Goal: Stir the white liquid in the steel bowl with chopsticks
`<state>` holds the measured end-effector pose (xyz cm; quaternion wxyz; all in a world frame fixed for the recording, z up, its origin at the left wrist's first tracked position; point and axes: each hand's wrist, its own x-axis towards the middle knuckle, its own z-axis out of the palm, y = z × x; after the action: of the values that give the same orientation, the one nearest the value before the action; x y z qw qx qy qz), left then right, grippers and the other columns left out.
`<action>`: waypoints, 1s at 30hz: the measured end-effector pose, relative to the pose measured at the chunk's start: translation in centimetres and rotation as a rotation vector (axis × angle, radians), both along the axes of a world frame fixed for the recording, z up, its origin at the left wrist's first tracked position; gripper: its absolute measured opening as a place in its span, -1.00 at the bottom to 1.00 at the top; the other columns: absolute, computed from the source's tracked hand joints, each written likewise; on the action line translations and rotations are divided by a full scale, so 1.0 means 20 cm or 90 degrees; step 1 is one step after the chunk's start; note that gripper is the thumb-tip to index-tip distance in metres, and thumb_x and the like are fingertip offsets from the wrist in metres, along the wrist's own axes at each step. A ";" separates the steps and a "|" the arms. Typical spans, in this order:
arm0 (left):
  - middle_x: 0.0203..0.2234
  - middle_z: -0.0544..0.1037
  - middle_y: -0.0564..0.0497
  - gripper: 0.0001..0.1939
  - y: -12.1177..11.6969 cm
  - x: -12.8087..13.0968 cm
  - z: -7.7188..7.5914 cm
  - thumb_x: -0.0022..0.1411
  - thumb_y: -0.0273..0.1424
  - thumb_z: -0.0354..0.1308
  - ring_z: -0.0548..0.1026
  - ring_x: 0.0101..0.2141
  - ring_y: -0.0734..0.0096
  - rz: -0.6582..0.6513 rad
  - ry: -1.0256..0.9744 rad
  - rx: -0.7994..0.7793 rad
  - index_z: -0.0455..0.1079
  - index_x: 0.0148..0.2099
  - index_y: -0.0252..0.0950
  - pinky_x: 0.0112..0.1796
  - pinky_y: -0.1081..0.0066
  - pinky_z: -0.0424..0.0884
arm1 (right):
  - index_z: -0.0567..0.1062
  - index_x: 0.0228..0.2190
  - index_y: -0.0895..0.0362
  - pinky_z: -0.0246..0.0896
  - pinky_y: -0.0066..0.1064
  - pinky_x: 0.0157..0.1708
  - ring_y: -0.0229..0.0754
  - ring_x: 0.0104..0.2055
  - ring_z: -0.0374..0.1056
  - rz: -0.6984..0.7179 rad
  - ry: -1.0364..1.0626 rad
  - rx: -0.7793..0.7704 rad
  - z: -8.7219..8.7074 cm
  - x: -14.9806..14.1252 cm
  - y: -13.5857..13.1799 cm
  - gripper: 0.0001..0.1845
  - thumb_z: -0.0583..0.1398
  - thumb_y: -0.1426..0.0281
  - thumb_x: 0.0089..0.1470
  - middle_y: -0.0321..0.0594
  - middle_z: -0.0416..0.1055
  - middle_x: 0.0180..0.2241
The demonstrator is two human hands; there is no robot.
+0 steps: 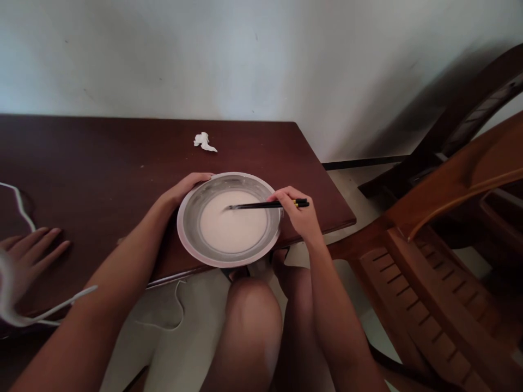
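Note:
A wide metal basin [189, 239] sits at the front edge of the dark table, tilted slightly toward me. In it is a pale, milky liquid [241, 231]. My left hand [191, 184] grips the basin's far left rim, its fingers partly hidden. Between the fingers of my right hand [297, 209] is a pair of black chopsticks [257, 206] with yellow bands near the top. Their tips are in the liquid near the basin's middle, slightly blurred. The right hand is just above the right rim.
A crumpled white tissue [203, 142] lies on the table [102, 158] behind the basin. At the left, another person's hand [30, 253] rests flat near a white cable [20, 204]. A wooden slatted chair [408, 283] stands at the right, and a wall backs the table.

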<state>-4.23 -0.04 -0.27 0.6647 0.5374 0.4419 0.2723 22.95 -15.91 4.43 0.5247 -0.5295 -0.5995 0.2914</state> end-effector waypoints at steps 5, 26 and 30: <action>-0.36 0.69 -0.03 -0.67 0.01 0.00 -0.01 0.05 -0.20 0.22 0.61 -0.22 0.10 0.003 0.047 0.048 0.61 -0.22 -0.31 -0.15 0.30 0.52 | 0.51 -0.55 0.06 0.38 -0.32 -0.31 -0.22 -0.48 0.48 -0.102 0.099 -0.004 -0.01 0.02 0.00 -0.54 0.18 0.02 0.22 -0.34 0.49 -0.59; -0.36 0.68 -0.05 -0.70 0.00 0.00 0.02 0.03 -0.20 0.20 0.60 -0.19 0.05 -0.011 0.066 0.076 0.60 -0.28 -0.29 -0.14 0.28 0.52 | 0.54 -0.56 0.05 0.37 -0.32 -0.28 -0.22 -0.45 0.47 -0.135 0.080 0.021 -0.01 0.05 0.01 -0.59 0.19 0.11 0.23 -0.33 0.51 -0.58; -0.38 0.67 -0.04 -0.70 0.00 0.00 0.01 0.00 -0.20 0.21 0.60 -0.22 0.06 -0.005 0.053 0.070 0.59 -0.30 -0.30 -0.15 0.27 0.51 | 0.57 -0.52 0.05 0.40 -0.33 -0.29 -0.21 -0.43 0.52 0.018 0.089 -0.045 -0.02 0.01 0.00 -0.60 0.21 0.06 0.19 -0.32 0.56 -0.55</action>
<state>-4.22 0.00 -0.04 0.6162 0.5856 0.4514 0.2714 23.16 -15.90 4.13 0.5420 -0.5175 -0.5583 0.3560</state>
